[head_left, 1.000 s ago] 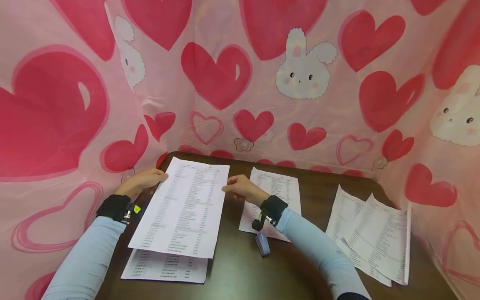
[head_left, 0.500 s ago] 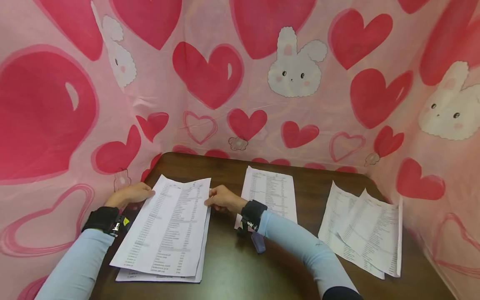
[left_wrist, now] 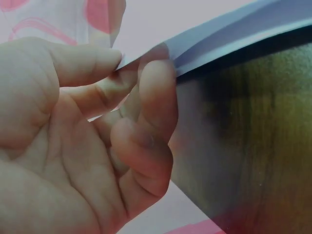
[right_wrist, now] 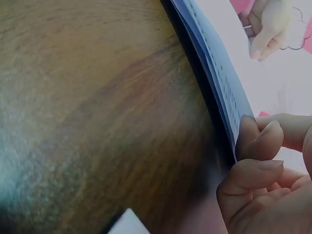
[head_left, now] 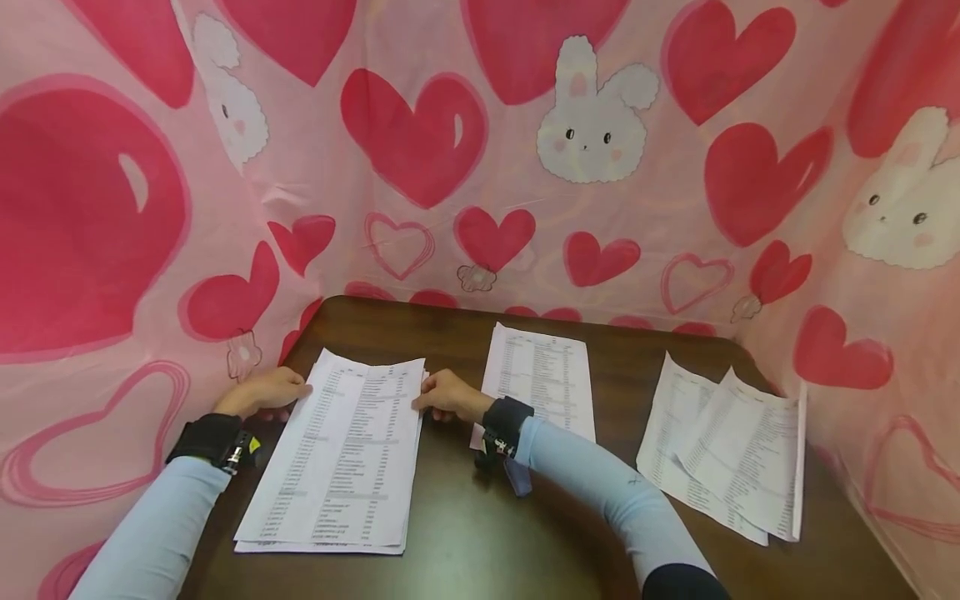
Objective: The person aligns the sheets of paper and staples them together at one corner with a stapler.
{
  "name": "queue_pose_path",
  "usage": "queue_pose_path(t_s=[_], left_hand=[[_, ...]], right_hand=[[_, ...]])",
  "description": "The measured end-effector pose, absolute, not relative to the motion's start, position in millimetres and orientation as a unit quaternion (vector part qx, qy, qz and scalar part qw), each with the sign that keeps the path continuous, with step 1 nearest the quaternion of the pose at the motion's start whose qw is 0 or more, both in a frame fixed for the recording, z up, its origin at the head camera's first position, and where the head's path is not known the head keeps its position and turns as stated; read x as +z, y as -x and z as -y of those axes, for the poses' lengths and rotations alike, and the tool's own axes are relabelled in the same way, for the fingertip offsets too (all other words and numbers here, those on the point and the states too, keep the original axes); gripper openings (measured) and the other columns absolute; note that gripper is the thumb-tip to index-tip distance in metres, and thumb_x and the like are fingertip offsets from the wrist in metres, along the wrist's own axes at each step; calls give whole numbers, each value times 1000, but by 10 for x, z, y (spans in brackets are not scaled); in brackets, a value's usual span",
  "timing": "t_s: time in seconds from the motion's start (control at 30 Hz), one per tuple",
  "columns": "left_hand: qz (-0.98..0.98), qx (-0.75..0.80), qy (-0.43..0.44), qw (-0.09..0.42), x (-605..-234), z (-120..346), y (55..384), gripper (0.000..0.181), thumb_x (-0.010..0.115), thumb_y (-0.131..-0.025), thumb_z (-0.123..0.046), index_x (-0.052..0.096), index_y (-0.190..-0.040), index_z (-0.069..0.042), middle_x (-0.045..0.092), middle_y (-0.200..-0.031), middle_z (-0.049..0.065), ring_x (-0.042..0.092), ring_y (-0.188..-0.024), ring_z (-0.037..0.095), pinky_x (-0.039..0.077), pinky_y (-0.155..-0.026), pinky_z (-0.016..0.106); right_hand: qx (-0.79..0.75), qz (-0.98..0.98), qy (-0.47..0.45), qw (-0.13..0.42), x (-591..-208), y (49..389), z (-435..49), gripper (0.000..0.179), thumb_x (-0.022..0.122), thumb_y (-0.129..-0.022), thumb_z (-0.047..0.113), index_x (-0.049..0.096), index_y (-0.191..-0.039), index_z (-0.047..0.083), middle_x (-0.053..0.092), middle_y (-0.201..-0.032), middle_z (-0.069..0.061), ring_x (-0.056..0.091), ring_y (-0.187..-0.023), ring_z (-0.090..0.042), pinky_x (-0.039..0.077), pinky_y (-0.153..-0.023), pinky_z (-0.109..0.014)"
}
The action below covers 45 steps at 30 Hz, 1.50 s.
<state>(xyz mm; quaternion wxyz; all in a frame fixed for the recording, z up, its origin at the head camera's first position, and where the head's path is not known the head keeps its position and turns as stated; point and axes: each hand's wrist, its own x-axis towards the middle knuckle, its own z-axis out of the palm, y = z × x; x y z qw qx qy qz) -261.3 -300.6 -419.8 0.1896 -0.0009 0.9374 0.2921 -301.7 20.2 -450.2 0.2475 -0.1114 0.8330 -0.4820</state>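
A printed sheet of paper [head_left: 337, 458] lies over a small stack of similar sheets on the left of the table, its edges nearly lined up with those below. My left hand [head_left: 272, 392] pinches the sheet's upper left edge; in the left wrist view the thumb and index finger of that hand [left_wrist: 97, 126] meet at the paper's edge. On the opposite side, my right hand [head_left: 453, 395] pinches the upper right edge. Seen from the right wrist, the right thumb and fingers [right_wrist: 261, 141] grip the sheet, with the layered edges of the stack beside them.
Another printed sheet [head_left: 543, 375] lies right of the stack, partly behind the right forearm. A small purple stapler-like object [head_left: 517, 477] sits by the right wrist, partly hidden. More curled sheets [head_left: 742, 450] overlap on the table's right side. A pink heart-patterned curtain [head_left: 420, 142] surrounds the brown table [head_left: 480, 533].
Both hands have lowered the sheet toward the stack and shifted it left. Its lower edge now sits close to the stack's lower edge. Both hands keep pinching its sides.
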Motion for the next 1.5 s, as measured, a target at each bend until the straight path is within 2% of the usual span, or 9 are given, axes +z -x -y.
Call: queue_pose_path(t_s=[0.17, 0.33, 0.43, 0.67, 0.83, 0.93, 1.1, 1.27, 1.5], left_hand=[[-943, 289, 13, 163, -4209, 2987, 2685, 32, 53, -97, -26, 62, -106, 3, 61, -80, 10, 59, -60, 18, 46, -53, 30], [-945, 322, 13, 60, -3965, 2807, 2834, 35, 45, -101, -26, 54, -114, 5, 64, -89, 17, 60, -65, 19, 50, -57, 32], [-938, 344, -18, 23, -3699, 2573, 2923, 37, 45, -102, -27, 54, -117, 5, 66, -94, 22, 62, -68, 21, 52, -60, 31], [-927, 368, -53, 42, -3421, 1962, 3150, 36, 47, -101, -32, 61, -117, -2, 71, -100, 19, 67, -75, 24, 56, -69, 36], [-919, 382, -81, 60, -3398, 1605, 3277, 38, 47, -101, -32, 61, -121, -2, 72, -99, 17, 70, -78, 26, 58, -79, 44], [-911, 396, -92, 73, -3426, 1413, 3334, 40, 47, -102, -31, 59, -124, -1, 71, -103, 19, 72, -84, 31, 59, -79, 42], [-903, 408, -107, 78, -3477, 1082, 3384, 37, 48, -102, -30, 59, -124, -3, 71, -104, 20, 71, -88, 34, 59, -72, 35], [-898, 417, -106, 88, -3583, 771, 3437, 36, 51, -101, -34, 65, -113, -3, 72, -98, 19, 69, -85, 36, 54, -63, 32], [-898, 416, -67, 122, -3822, 501, 3509, 37, 59, -97, -34, 70, -98, 1, 71, -79, 15, 68, -70, 30, 54, -56, 30]], right_hand=[[-465, -844, 132, 231, -4405, 3071, -324, 15, 74, -86, 22, 69, -90, 8, 68, -69, -11, 47, -42, -15, 36, -39, -25], [-459, -859, 145, 177, -4186, 3294, -667, 30, 69, -90, 27, 62, -111, 6, 71, -93, -24, 49, -44, -15, 39, -41, -26], [-476, -853, 136, 167, -4018, 3428, -913, 34, 67, -92, 27, 58, -115, 5, 68, -102, -29, 51, -48, -17, 40, -43, -25], [-490, -853, 89, 156, -3733, 3562, -1359, 35, 66, -92, 27, 56, -118, 6, 68, -109, -27, 56, -57, -19, 42, -50, -26], [-473, -865, 78, 145, -3637, 3572, -1645, 36, 64, -93, 30, 56, -120, 7, 67, -114, -26, 60, -65, -26, 49, -59, -31], [-473, -866, 67, 144, -3634, 3564, -1861, 39, 64, -94, 33, 56, -121, 6, 64, -119, -27, 62, -70, -28, 50, -63, -34], [-504, -850, 15, 151, -3684, 3553, -2260, 41, 63, -95, 33, 54, -124, 6, 60, -125, -27, 62, -76, -31, 48, -63, -30], [-503, -850, -32, 153, -3801, 3515, -2544, 41, 61, -96, 32, 53, -125, 5, 61, -125, -26, 63, -85, -39, 50, -67, -32], [-520, -839, -45, 151, -3998, 3406, -2703, 38, 60, -97, 26, 53, -124, 0, 59, -122, -31, 60, -67, -26, 46, -54, -26]])
